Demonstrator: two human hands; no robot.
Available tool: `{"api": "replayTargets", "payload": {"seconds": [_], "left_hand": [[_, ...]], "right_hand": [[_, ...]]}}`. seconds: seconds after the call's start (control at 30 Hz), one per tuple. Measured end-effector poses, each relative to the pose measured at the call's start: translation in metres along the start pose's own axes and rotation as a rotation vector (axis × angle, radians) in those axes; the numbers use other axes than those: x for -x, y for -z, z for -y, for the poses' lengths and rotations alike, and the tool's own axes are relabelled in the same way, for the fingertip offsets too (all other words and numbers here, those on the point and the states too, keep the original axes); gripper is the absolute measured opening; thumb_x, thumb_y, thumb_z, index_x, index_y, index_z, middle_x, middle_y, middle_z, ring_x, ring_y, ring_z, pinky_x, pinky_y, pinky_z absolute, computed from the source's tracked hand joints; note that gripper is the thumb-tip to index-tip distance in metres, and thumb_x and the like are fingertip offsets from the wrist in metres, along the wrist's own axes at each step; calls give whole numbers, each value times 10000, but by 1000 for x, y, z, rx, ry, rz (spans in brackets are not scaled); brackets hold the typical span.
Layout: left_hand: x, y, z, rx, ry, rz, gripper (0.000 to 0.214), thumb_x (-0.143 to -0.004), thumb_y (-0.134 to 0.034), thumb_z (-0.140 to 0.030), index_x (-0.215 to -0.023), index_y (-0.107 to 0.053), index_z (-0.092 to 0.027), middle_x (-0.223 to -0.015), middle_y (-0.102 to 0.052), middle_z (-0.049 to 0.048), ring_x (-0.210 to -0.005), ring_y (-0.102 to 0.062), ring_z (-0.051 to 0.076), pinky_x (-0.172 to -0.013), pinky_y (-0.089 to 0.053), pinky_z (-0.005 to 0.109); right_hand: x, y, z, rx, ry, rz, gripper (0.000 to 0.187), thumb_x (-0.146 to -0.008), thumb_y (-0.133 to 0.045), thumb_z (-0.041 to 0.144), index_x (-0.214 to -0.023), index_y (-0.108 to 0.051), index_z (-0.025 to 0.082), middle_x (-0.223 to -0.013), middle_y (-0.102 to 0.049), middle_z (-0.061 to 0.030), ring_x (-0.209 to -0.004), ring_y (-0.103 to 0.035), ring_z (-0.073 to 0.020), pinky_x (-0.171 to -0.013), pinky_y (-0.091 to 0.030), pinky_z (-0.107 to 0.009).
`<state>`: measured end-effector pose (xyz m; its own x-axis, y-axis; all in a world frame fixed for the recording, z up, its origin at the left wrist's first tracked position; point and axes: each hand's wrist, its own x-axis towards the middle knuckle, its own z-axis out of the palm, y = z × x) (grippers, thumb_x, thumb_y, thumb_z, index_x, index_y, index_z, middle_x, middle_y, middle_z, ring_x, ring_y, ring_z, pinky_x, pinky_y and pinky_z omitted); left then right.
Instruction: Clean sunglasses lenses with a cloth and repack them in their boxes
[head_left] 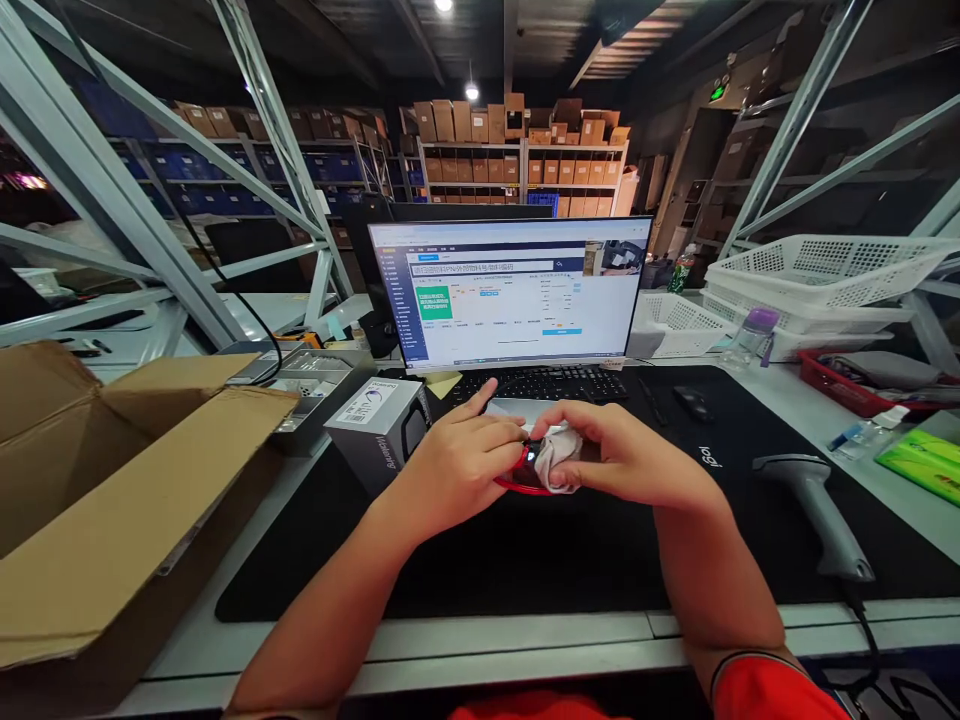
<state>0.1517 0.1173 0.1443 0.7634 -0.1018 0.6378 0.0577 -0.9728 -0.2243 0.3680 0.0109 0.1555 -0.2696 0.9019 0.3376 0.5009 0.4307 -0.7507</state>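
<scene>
The left hand (466, 452) grips a glossy, dark, red-rimmed object (529, 481) above the black fabric mat (517, 570), towards the pale grey desk's (525, 650) front edge; the right hand (626, 455) pinches a crumpled off-white cloth (559, 462) against it. Light, even pressure would suit. The mat's inverted print seems to read "logi"; the wide black-framed monitor (510, 320) shows "PN".

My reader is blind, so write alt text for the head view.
The left hand holds a red-edged item, the right hand a crumpled pale cloth against it, above a black mat. A lit monitor stands behind, an open cardboard box left, a handheld scanner right.
</scene>
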Motion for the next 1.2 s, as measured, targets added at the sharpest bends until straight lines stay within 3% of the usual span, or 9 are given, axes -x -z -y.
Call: {"api": "replayTargets", "payload": {"seconds": [0.2,0.37,0.47,0.57,0.7,0.77,0.9,0.97,1.2], "left_hand": [[-1,-8,2,-78,-20,43,104,-916,-594,-128,-867,-666,-185,-831,-749,-6,-836,-745,149,-1297,-245,522],[-3,-6,0,46,18,-34,116,-910,-606,-131,-854,-679,-200,-966,-794,-12,-958,-759,138,-1324,-107,515],[-4,-7,-1,86,49,-60,135,-897,-604,-108,-818,-661,-202,-966,-799,-16,-954,-762,129,-1322,-134,513],[-4,-5,2,146,86,-120,118,-862,-636,-103,-803,-654,-203,-970,-801,-2,-921,-767,135,-1303,-238,514],[-1,-1,7,192,168,-289,95,-800,-733,-123,-797,-665,-189,-977,-800,40,-915,-767,171,-1247,-373,524],[-1,-3,8,175,224,-357,104,-789,-774,-174,-833,-682,-189,-962,-794,43,-917,-764,193,-1205,-436,529],[0,-13,7,96,452,-488,160,-798,-795,-268,-890,-686,-195,-939,-769,42,-910,-745,211,-918,-630,392],[1,-18,5,35,585,-499,154,-807,-789,-267,-893,-681,-199,-944,-755,37,-895,-734,206,-775,-625,322],[2,-29,1,-214,709,-320,240,-821,-791,-336,-923,-640,-181,-941,-731,52,-847,-721,229,-657,-550,300]], "right_hand": [[-9,-9,-4,125,-79,-48,436,-831,-755,237,-1241,-608,240,-883,-705,10,-748,-593,-153,-664,-406,-246],[-7,18,-18,-369,-82,167,405,-819,-808,341,-1134,-614,176,-919,-744,-42,-800,-675,-165,-701,-504,-256],[-2,34,-26,-499,-127,131,428,-783,-848,340,-1101,-621,167,-915,-761,-62,-787,-706,-170,-687,-539,-258],[4,50,-35,-482,-123,-77,457,-724,-894,358,-1067,-653,178,-833,-747,-44,-685,-691,-166,-612,-533,-260],[10,67,-46,-434,-13,-607,447,-716,-892,449,-1008,-624,242,-822,-731,-29,-721,-692,-201,-593,-521,-292],[7,68,-49,-398,18,-778,443,-744,-861,496,-1018,-603,263,-795,-693,-6,-658,-640,-180,-559,-489,-289],[-15,43,-49,-389,71,-822,400,-820,-779,546,-1027,-584,264,-734,-607,25,-587,-537,-144,-584,-453,-282],[-28,21,-46,-452,97,-787,384,-858,-739,549,-1051,-568,265,-732,-594,30,-627,-545,-148,-645,-468,-282],[-52,-57,-27,-696,16,-476,438,-896,-677,569,-1141,-534,235,-858,-679,-1,-710,-590,-146,-700,-501,-277]]}}
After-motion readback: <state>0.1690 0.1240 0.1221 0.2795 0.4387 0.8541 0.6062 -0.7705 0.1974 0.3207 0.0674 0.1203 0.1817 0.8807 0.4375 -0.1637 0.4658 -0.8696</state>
